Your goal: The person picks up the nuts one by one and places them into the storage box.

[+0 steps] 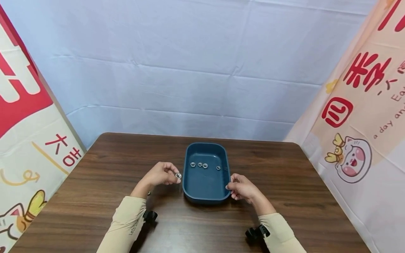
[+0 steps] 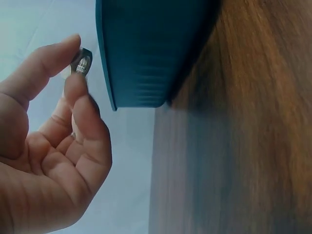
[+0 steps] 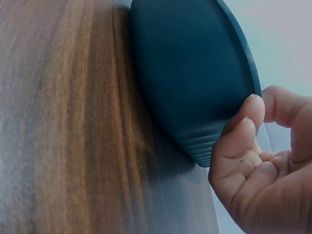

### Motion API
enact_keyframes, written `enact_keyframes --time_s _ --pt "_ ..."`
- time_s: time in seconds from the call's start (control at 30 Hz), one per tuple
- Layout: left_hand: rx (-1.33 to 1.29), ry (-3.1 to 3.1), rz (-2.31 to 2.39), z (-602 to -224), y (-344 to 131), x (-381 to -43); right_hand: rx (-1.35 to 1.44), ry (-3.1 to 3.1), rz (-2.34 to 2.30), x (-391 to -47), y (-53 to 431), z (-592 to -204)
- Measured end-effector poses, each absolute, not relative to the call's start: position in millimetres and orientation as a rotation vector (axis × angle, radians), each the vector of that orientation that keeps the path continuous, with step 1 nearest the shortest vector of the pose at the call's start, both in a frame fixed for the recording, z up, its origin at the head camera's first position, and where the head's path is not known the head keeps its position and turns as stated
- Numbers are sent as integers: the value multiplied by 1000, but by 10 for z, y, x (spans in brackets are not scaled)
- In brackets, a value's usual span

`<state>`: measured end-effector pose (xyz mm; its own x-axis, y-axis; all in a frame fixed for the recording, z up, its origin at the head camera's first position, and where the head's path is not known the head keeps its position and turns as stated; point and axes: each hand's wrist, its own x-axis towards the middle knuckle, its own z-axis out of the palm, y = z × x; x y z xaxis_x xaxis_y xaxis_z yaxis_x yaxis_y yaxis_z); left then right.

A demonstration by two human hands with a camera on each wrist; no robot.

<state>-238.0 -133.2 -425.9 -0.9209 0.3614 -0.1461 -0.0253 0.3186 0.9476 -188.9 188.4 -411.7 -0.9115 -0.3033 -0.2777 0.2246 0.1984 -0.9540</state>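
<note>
Between thumb and fingertips my left hand (image 1: pixel 162 174) pinches a metal nut (image 1: pixel 178 175), held just outside the left wall of a blue tray (image 1: pixel 205 189). In the left wrist view the nut (image 2: pixel 82 62) shows its threaded hole, near the tray's rim. My right hand (image 1: pixel 243 188) grips the tray's right rim close to the near corner, thumb over the edge and fingers against the outer wall. Inside the tray lie several metal nuts (image 1: pixel 205 166), most of them grouped toward the left and one smaller nut (image 1: pixel 218 168) nearer the right wall.
The tray rests on a dark wooden table (image 1: pixel 126 151). Behind it hangs a pale cloth (image 1: pixel 190 88), with printed banners (image 1: pixel 354 123) on both sides. A black wrist strap with a camera (image 1: pixel 150 216) sits on each sleeve.
</note>
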Motion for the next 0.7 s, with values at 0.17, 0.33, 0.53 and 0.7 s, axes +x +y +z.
enact_keyframes --time_s 0.17,0.33,0.53,0.7 --pt "253 2249 1700 -4183 -1269 -2364 -73 2071 -1762 -1880 1887 -4104" --pt "203 2240 1728 -4142 -1238 -2381 -71 2053 -1762 -1933 1907 -4226" --pt "178 2264 1710 -4037 -1171 -2412 -45 2072 -1762 -2028 1957 -4430" --pt "182 2269 1719 -3968 -1110 -2459 -44 2075 -1758 -2012 1957 -4379"
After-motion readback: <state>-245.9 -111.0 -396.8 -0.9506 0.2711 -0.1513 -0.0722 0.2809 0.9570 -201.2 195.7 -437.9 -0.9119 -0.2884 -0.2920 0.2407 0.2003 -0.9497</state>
